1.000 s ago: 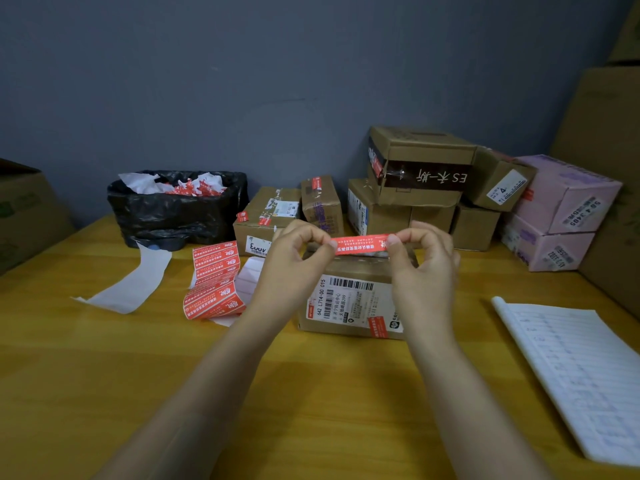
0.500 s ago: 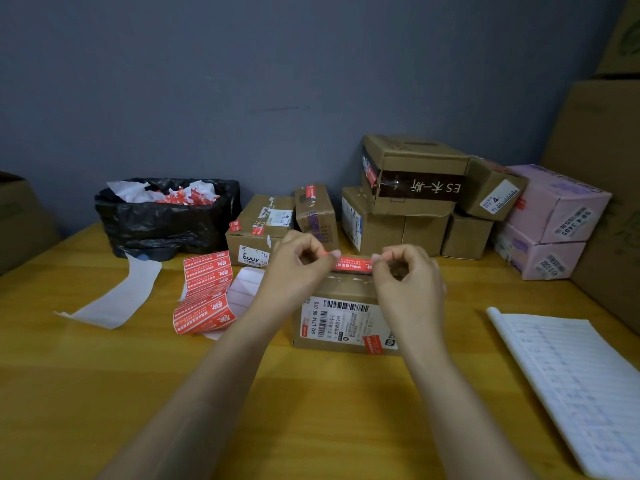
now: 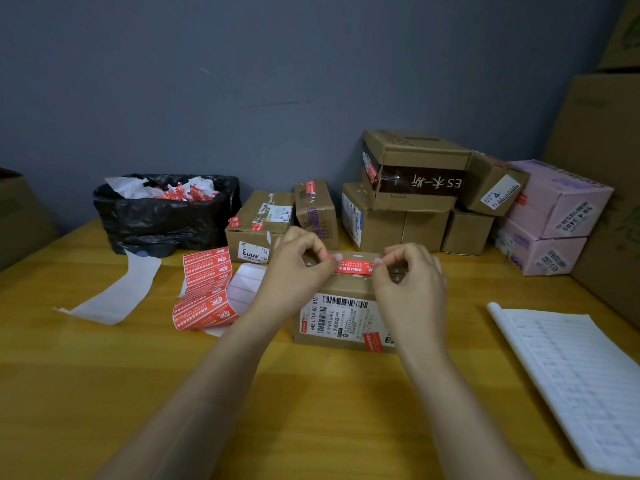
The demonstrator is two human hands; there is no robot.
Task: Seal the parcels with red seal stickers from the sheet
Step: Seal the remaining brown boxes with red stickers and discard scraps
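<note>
Now: left hand [image 3: 294, 271], right hand [image 3: 412, 289], each grip pinching one red sticker [image 3: 355, 266] over one parcel [image 3: 343, 320].

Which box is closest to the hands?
The brown parcel with the barcode label, under the left hand and right hand pinching the sticker; other boxes sit back by the wall.

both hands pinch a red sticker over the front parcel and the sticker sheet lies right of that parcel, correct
Not quite. The head view shows the sticker sheet lying left of the front parcel, not right. The left hand and right hand do pinch the red sticker over that parcel.
</note>
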